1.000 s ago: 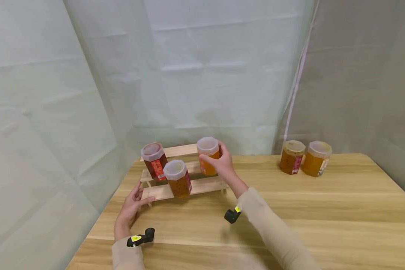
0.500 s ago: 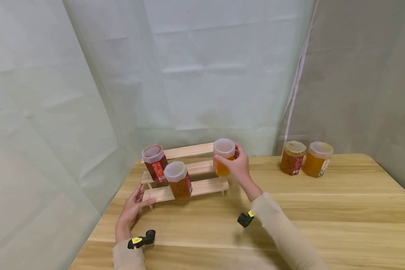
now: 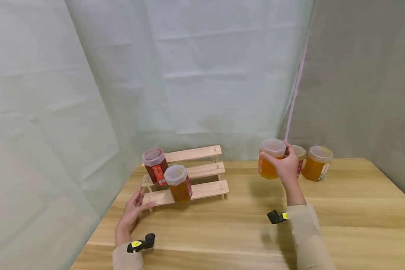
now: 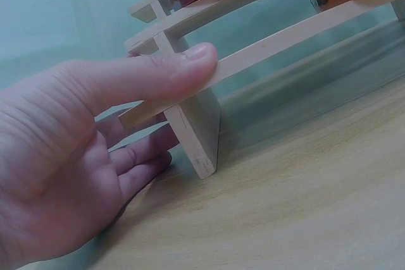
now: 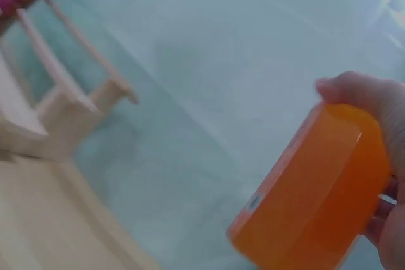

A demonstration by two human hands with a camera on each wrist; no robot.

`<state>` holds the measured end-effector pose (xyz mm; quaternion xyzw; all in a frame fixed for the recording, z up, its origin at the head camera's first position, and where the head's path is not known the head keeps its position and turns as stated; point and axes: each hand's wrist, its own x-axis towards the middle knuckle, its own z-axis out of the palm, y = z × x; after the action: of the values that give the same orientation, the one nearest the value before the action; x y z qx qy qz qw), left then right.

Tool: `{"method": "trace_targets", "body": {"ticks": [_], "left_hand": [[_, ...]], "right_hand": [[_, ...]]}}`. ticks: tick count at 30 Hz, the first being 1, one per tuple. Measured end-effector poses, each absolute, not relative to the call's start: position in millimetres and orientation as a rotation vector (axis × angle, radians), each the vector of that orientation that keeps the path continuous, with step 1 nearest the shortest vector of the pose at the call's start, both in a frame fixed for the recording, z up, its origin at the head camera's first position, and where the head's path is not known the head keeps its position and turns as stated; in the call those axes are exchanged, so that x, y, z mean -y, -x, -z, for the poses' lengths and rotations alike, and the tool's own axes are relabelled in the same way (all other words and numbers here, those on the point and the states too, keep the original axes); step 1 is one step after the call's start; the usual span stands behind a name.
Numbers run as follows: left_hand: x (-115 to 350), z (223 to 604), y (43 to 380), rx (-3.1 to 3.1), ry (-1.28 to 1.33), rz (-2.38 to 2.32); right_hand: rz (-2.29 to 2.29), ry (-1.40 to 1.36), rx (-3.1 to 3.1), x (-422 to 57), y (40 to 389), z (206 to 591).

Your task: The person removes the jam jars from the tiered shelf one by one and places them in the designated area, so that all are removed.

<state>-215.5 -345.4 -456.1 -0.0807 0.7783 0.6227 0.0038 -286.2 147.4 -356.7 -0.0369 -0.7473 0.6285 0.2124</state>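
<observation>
My right hand [image 3: 286, 165] grips an orange jar [image 3: 269, 165] with a whitish lid, held above the table right of the rack; in the right wrist view the jar [image 5: 310, 188] tilts, thumb and fingers around its lid end. With my left hand [image 3: 131, 212] I hold the left end of the three-tier wooden rack [image 3: 207, 189]. In the left wrist view the thumb [image 4: 190, 67] lies over the lowest shelf, the other fingers beneath it. A dark red jar [image 3: 156, 168] stands on the middle shelf, and a seeded amber jar [image 3: 180, 189] on the lowest one.
Behind my right hand, a jar [image 3: 299, 159] is partly hidden. To its right stands a golden jar [image 3: 315, 167] near the back of the wooden table [image 3: 229, 232]. Pale cloth [image 3: 222, 93] hangs behind the table and along its left side.
My right hand has carried the orange jar from over the rack rightward, and it now overlaps one of the jars at the right. The left hand has stayed on the rack.
</observation>
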Motion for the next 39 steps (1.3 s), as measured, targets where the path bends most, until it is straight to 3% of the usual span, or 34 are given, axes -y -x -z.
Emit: {"method": "trace_targets", "body": {"ticks": [7,17,27,39], "left_hand": [[347,457,217,-2.454,0.264,-1.906],[345,457,217,-2.442,0.273,-1.891],[347,455,217,-2.428,0.27,-1.903],[346,453,218,-2.431,0.278,-1.877]], "right_hand": [[-1.654,0.249,2.117,-190,273,345],[-1.672,0.434,2.077,-218,275,359],[-1.708,0.439,2.14,-237,284,386],[-1.651,0.177,2.365,-255,280,411]]}}
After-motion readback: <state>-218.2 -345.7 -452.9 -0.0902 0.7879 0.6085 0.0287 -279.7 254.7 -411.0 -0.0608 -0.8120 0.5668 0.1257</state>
